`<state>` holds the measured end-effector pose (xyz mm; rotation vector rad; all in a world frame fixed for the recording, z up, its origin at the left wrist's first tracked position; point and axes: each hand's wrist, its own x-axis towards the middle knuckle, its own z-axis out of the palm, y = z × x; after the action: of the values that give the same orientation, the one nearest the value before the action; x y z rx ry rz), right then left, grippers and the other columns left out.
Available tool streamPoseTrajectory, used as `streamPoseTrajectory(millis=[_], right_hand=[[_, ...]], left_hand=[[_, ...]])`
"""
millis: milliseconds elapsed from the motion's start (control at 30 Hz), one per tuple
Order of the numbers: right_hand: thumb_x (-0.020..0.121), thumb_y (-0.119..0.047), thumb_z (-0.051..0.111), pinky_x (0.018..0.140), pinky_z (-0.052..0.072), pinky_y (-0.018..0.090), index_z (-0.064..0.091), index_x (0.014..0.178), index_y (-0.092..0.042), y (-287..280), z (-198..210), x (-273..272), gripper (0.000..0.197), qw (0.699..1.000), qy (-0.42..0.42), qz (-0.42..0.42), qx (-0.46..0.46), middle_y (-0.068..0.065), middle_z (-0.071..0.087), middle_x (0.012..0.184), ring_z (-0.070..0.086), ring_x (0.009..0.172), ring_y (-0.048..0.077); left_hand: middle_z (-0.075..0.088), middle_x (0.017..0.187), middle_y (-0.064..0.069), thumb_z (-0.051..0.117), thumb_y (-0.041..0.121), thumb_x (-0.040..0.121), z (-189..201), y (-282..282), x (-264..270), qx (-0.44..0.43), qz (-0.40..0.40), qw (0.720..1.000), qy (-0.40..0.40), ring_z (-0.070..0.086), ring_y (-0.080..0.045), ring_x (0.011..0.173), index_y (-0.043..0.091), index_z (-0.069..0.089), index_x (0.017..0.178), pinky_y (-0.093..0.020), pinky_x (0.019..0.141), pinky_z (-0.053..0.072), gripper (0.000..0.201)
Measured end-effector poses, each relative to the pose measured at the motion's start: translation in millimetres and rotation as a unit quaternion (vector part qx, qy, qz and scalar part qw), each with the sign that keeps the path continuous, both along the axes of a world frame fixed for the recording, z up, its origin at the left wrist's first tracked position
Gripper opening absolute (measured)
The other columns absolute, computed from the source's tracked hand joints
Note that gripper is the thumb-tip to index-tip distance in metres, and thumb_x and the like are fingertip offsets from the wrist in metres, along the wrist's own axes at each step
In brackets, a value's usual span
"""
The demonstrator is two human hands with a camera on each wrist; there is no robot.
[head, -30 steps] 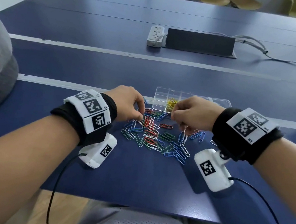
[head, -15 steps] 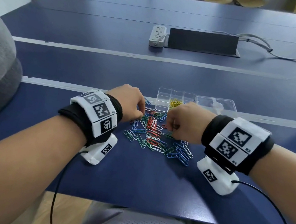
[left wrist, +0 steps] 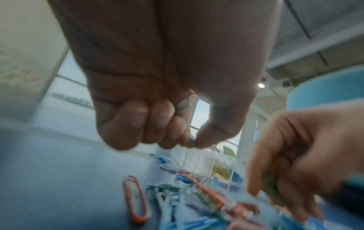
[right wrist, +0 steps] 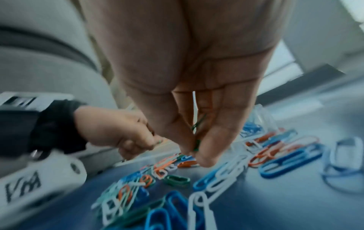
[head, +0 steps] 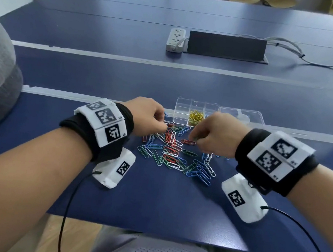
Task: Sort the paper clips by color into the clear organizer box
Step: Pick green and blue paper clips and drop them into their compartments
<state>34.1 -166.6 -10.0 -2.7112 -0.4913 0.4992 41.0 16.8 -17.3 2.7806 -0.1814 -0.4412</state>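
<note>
Two hands over blue table. Clear organizer box at far edge of work area, lid open to its right; yellow clips in one middle compartment. Mixed pile of paper clips just in front of box. Left hand pinches green clip between thumb and forefinger. Right hand pinches green clips likewise.

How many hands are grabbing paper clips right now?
2. The left hand pinches a green clip over the left of the pile. The right hand pinches a second green clip over the pile's right.
</note>
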Motion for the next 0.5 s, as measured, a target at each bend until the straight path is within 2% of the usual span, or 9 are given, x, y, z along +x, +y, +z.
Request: streamPoseTrajectory(millis=[67, 133, 200, 267, 333, 400, 500], right_hand=[[0.082, -0.012, 0.053, 0.077, 0.049, 0.021, 0.075, 0.099, -0.025, 6.2, -1.5, -5.5, 0.031, 0.997, -0.042, 0.054, -0.023, -0.004, 0.071, 0.085, 0.057, 0.078, 0.013], [0.083, -0.012, 0.052, 0.077, 0.051, 0.024, 0.077, 0.097, -0.018, 10.9, -2.9, -6.9, 0.029, 0.996, -0.047, 0.067, -0.029, 0.001, 0.072, 0.087, 0.058, 0.079, 0.019], [0.084, -0.014, 0.049, 0.077, 0.056, 0.029, 0.076, 0.091, -0.009, 12.8, -4.6, -5.6, 0.028, 0.996, -0.043, 0.061, -0.044, 0.009, 0.074, 0.09, 0.061, 0.078, 0.025], [0.085, -0.016, 0.049, 0.075, 0.057, 0.03, 0.074, 0.088, -0.003, 13.8, -5.9, -5.8, 0.028, 0.995, -0.039, 0.059, -0.065, 0.014, 0.073, 0.089, 0.056, 0.071, 0.026], [0.085, -0.019, 0.051, 0.075, 0.058, 0.029, 0.074, 0.089, -0.003, 15.1, -6.9, -7.2, 0.028, 0.994, -0.04, 0.063, -0.077, 0.014, 0.073, 0.09, 0.057, 0.069, 0.025], [0.085, -0.02, 0.055, 0.078, 0.058, 0.03, 0.074, 0.095, -0.005, 17.7, -8.2, -9.0, 0.025, 0.991, -0.044, 0.083, -0.09, 0.012, 0.074, 0.094, 0.065, 0.079, 0.026], [0.084, -0.012, 0.058, 0.078, 0.057, 0.03, 0.074, 0.097, -0.008, 22.9, -9.5, -11.2, 0.021, 0.986, -0.045, 0.114, -0.113, 0.009, 0.073, 0.094, 0.067, 0.088, 0.027]], left_hand=[[0.049, 0.064, -0.001, 0.047, 0.022, 0.087, 1.5, 0.4, 2.1, -0.118, 0.066, 0.988, 0.068, 0.042, -0.019, 0.051, 0.014, 0.049, 0.07, -0.023, 0.053, 0.038, 0.019], [0.039, 0.058, -0.002, 0.036, 0.013, 0.086, 1.6, -1.5, 2.2, -0.257, 0.135, 0.946, 0.141, 0.028, -0.016, 0.041, 0.014, 0.037, 0.066, -0.017, 0.042, 0.034, 0.02], [0.032, 0.052, 0.0, 0.03, 0.009, 0.084, 0.3, -1.5, 0.6, -0.335, 0.153, 0.912, 0.18, 0.021, -0.013, 0.038, 0.016, 0.03, 0.065, -0.015, 0.037, 0.03, 0.02], [0.032, 0.05, 0.0, 0.029, 0.005, 0.084, -2.3, 0.0, 0.7, -0.356, 0.139, 0.906, 0.182, 0.023, -0.012, 0.036, 0.015, 0.03, 0.065, -0.016, 0.038, 0.03, 0.022], [0.035, 0.05, -0.001, 0.032, 0.002, 0.088, -4.9, 1.9, 2.2, -0.344, 0.134, 0.916, 0.161, 0.027, -0.011, 0.032, 0.014, 0.037, 0.07, -0.016, 0.036, 0.032, 0.022], [0.036, 0.05, -0.001, 0.034, 0.001, 0.089, -7.0, 4.3, 2.4, -0.315, 0.132, 0.929, 0.139, 0.03, -0.008, 0.028, 0.014, 0.046, 0.074, -0.015, 0.035, 0.032, 0.023], [0.037, 0.05, 0.0, 0.032, -0.001, 0.086, -8.7, 7.4, 0.7, -0.27, 0.111, 0.947, 0.133, 0.033, -0.007, 0.028, 0.014, 0.054, 0.069, -0.015, 0.036, 0.035, 0.032]])
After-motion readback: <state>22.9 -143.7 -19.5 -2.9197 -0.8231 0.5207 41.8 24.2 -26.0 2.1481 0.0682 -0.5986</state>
